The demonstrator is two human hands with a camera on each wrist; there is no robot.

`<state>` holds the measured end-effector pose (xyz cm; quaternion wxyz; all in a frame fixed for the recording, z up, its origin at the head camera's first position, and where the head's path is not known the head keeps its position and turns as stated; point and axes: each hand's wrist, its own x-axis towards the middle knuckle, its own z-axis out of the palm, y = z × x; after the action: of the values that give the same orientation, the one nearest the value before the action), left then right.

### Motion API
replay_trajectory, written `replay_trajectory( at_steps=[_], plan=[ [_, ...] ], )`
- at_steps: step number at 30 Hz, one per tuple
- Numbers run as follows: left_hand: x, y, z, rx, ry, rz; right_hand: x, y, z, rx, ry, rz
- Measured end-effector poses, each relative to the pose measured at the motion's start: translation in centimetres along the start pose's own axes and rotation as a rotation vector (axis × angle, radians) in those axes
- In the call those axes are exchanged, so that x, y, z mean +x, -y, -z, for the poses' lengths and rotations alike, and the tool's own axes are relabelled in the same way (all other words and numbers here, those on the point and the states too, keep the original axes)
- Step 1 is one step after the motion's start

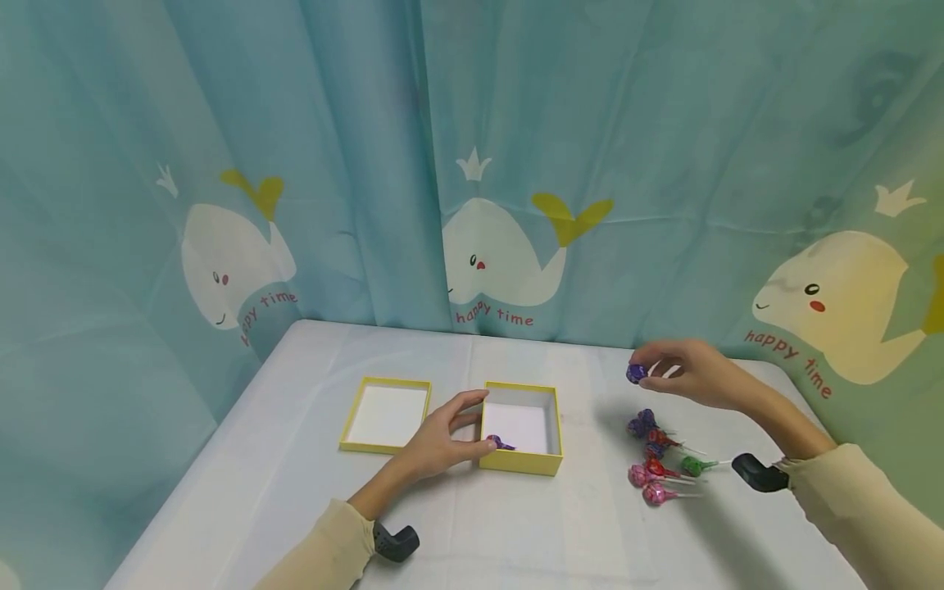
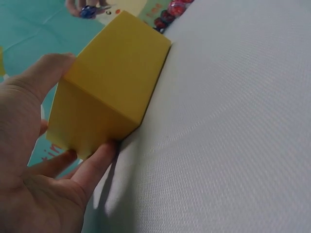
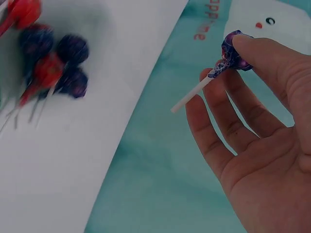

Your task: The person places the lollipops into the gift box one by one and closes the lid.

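Right hand: fingers pinching purple lollipop by wrapped head, above desk near lollipop pile; left hand: thumb and fingers parted, gripping left side of yellow box, second lollipop inside

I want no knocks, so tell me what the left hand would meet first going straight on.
The box, at once: the left hand is touching its left side.
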<state>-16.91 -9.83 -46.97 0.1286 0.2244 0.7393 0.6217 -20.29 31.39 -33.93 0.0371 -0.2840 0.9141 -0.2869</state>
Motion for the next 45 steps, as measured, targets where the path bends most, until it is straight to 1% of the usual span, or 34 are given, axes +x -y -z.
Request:
replay_trajectory(
  at_steps=[6,10,15,19,23,27,32,38,45],
  plan=[
    [0.0,0.0,0.0,0.004,-0.004,0.004,2.0,1.4,-0.9,-0.005,0.039,0.007],
    [0.0,0.1,0.0,0.012,-0.004,-0.001,3.3,2.4,-1.6,-0.011,0.061,0.031],
    [0.0,0.2,0.0,0.015,-0.002,-0.004,5.2,3.8,-2.6,0.009,0.093,0.055],
    [0.1,0.1,0.0,0.020,-0.002,-0.008,6.5,4.8,-3.3,0.026,0.104,0.091],
    [0.1,0.1,0.0,0.028,-0.007,-0.005,7.7,5.6,-4.3,0.041,0.110,0.158],
    [0.1,0.2,-0.1,0.032,-0.014,-0.001,8.8,6.2,-5.5,0.061,0.135,0.203],
    [0.2,0.3,0.0,0.025,-0.009,-0.007,9.8,6.7,-7.0,0.110,0.183,0.233],
    [0.2,0.4,0.0,0.011,-0.005,-0.005,10.4,6.9,-9.1,0.132,0.224,0.221],
    [0.2,0.2,0.0,0.027,-0.010,-0.001,10.7,7.5,-10.7,0.143,0.240,0.194]
  ],
)
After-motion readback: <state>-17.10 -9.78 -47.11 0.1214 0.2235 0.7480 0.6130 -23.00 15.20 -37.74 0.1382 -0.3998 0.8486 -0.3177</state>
